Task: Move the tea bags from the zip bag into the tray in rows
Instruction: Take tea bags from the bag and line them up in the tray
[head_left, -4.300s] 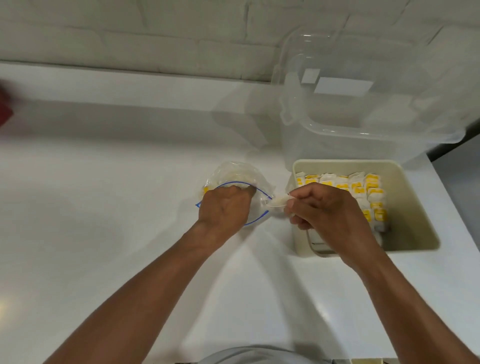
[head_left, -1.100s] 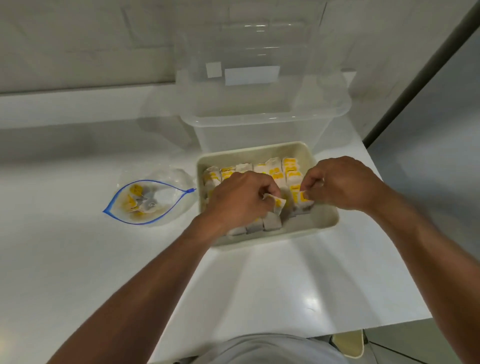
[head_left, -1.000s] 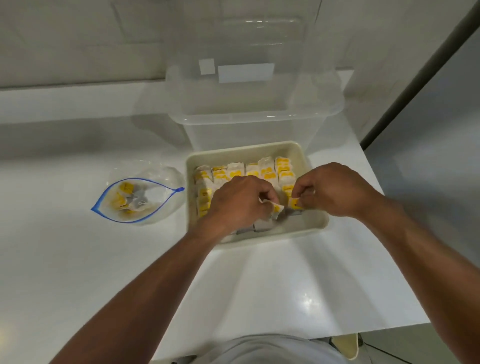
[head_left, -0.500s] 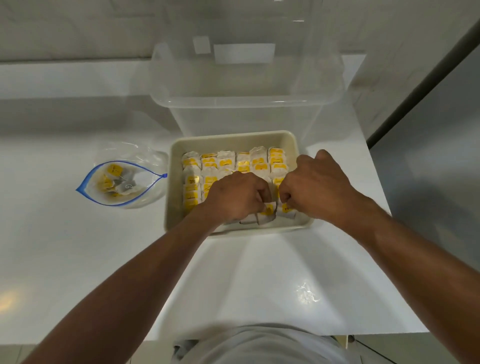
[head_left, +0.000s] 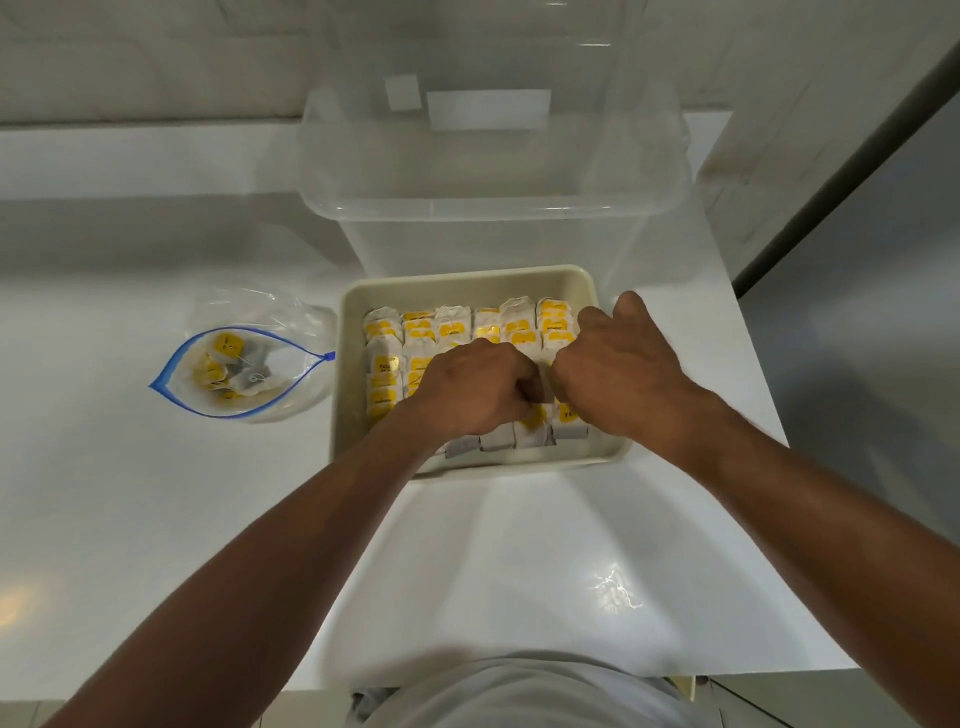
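**Examiner:** Where is the item being handled?

**Inspector:** One tea bag (head_left: 544, 387) stands between the two fists, touching both, over the near rows of the tray (head_left: 467, 283). Rows of tea bags (head_left: 452, 330) fill the tray beyond the knuckles. More loose bags (head_left: 228, 366) lie in the open zip bag (head_left: 249, 312), well to the left of the left hand and apart from the tray, on the counter (head_left: 156, 519).

**Examiner:** Condition of the hands?

**Inspector:** Left hand (head_left: 475, 392): knuckles up, fingers curled under, thumb side closed against that tea bag. I judge it a pinch grip. Right hand (head_left: 621, 374): also curled and knuckles up, with the fingertips buried in the row beneath it. The fingers are hidden, so I cannot tell whether it pinches a bag or only presses the row aside.

**Examiner:** Handling properties?

**Inspector:** I judge them very light, soft paper pouches that crease easily. The yellow tags hang on thin strings that could snag on neighbouring bags. They are not slippery. Each is best taken by the upper edge of the pouch between thumb and forefinger, not by the tag, and slid down upright into the gap. The rows are packed tight, so force would crumple a pouch or tip those beside it.

**Examiner:** Anything further?

**Inspector:** A clear storage bin (head_left: 488, 208) stands just beyond the tray, past both hands.
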